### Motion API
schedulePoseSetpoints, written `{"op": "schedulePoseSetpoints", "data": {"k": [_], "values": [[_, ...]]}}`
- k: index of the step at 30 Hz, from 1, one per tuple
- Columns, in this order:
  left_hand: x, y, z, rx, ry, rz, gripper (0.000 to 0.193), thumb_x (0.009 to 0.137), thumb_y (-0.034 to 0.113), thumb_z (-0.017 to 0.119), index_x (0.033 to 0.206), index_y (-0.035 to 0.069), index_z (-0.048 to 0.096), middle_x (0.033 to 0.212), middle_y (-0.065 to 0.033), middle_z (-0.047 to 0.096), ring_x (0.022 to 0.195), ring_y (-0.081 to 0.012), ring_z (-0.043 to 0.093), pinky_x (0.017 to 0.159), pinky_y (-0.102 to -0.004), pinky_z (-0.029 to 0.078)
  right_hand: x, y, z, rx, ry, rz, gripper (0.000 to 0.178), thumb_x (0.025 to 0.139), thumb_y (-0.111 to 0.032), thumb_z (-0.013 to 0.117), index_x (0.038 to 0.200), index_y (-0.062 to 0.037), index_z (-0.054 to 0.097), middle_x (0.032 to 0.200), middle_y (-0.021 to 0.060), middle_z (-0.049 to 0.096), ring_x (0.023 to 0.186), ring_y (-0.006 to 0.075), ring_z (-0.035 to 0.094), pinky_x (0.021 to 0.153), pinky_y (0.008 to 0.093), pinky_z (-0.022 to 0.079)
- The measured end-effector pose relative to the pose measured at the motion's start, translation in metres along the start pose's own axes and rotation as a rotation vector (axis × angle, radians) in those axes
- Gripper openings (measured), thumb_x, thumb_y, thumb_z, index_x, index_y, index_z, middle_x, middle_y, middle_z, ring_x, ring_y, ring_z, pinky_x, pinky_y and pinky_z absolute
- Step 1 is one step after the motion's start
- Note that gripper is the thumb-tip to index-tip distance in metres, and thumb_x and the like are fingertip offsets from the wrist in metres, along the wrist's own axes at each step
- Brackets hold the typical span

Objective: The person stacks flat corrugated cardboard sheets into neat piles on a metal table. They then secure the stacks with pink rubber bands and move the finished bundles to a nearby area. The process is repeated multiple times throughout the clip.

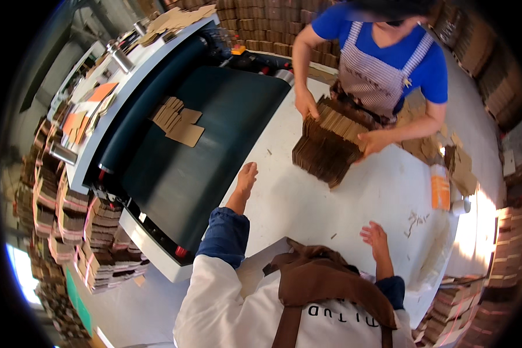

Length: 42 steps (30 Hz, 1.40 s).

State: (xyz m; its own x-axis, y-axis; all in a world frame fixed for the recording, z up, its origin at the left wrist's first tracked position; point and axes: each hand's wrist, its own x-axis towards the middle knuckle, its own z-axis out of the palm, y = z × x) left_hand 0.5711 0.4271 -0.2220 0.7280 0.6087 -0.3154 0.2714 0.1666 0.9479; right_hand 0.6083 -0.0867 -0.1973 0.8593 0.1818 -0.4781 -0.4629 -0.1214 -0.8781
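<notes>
The person's left hand (246, 177) reaches flat over the white table (307, 203), fingers together and holding nothing — just beyond its fingertips runs the edge of the dark conveyor belt (214, 133), where loose cardboard blanks (177, 122) lie further up. The right hand (376, 236) hovers low, fingers slightly spread and empty. Well ahead of both, a co-worker's hands press a stack of brown cardboard pieces (330, 145).

A dark teal belt (203, 145) carries tan cardboard blanks (177, 122) beside a white table (330, 203); the co-worker's apron (371, 78) is striped.
</notes>
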Motion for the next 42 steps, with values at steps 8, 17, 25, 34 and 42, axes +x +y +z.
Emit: {"op": "schedulePoseSetpoints", "data": {"k": [8, 17, 25, 34, 42], "values": [[0.111, -0.048, -0.111, -0.503, 0.584, -0.282, 0.033, 0.092, 0.031, 0.062, 0.104, 0.001, 0.057, 0.077, -0.0074, 0.056, 0.059, -0.0184, 0.055, 0.048, -0.0289, 0.045, -0.004, 0.065, -0.026, -0.279, -0.204, 0.253, 0.042, 0.097, -0.039, 0.053, 0.121, -0.0043, 0.053, 0.101, 0.0136, 0.068, 0.083, 0.0217, 0.069, 0.066, 0.0309, 0.054], [0.208, -0.039, -0.197, -0.784, 0.860, -0.271, 0.033, 0.092, 0.029, 0.063, 0.102, -0.002, 0.060, 0.079, -0.0131, 0.058, 0.063, -0.0240, 0.059, 0.050, -0.0314, 0.049, -0.004, 0.042, 0.010, -0.370, -0.081, 0.449, 0.037, 0.097, -0.033, 0.054, 0.118, -0.0031, 0.052, 0.099, 0.0153, 0.067, 0.083, 0.0225, 0.069, 0.064, 0.0290, 0.052], [0.253, -0.004, -0.201, -0.932, 0.855, -0.336, 0.028, 0.092, 0.027, 0.064, 0.106, 0.003, 0.060, 0.089, -0.0099, 0.061, 0.074, -0.0219, 0.062, 0.055, -0.0324, 0.048, 0.010, 0.005, 0.076, -0.528, -0.123, 0.405, 0.033, 0.098, -0.029, 0.052, 0.117, -0.0023, 0.052, 0.099, 0.0160, 0.067, 0.084, 0.0226, 0.070, 0.065, 0.0295, 0.054], [0.273, 0.016, -0.206, -0.299, 1.047, -0.231, 0.033, 0.083, 0.024, 0.075, 0.103, 0.002, 0.060, 0.086, -0.0113, 0.064, 0.065, -0.0199, 0.061, 0.052, -0.0318, 0.047, 0.032, -0.001, 0.106, -0.520, -0.154, 0.456, 0.028, 0.097, -0.025, 0.053, 0.113, -0.0024, 0.054, 0.097, 0.0142, 0.068, 0.083, 0.0210, 0.070, 0.064, 0.0279, 0.052], [0.263, 0.035, -0.213, -0.432, 0.828, -0.336, 0.038, 0.083, 0.025, 0.075, 0.098, -0.006, 0.058, 0.074, -0.0101, 0.063, 0.059, -0.0190, 0.059, 0.049, -0.0315, 0.044, 0.055, -0.028, 0.182, -0.643, -0.454, 0.283, 0.032, 0.096, -0.020, 0.056, 0.121, -0.0005, 0.054, 0.094, 0.0125, 0.069, 0.086, 0.0193, 0.069, 0.074, 0.0299, 0.053]]}}
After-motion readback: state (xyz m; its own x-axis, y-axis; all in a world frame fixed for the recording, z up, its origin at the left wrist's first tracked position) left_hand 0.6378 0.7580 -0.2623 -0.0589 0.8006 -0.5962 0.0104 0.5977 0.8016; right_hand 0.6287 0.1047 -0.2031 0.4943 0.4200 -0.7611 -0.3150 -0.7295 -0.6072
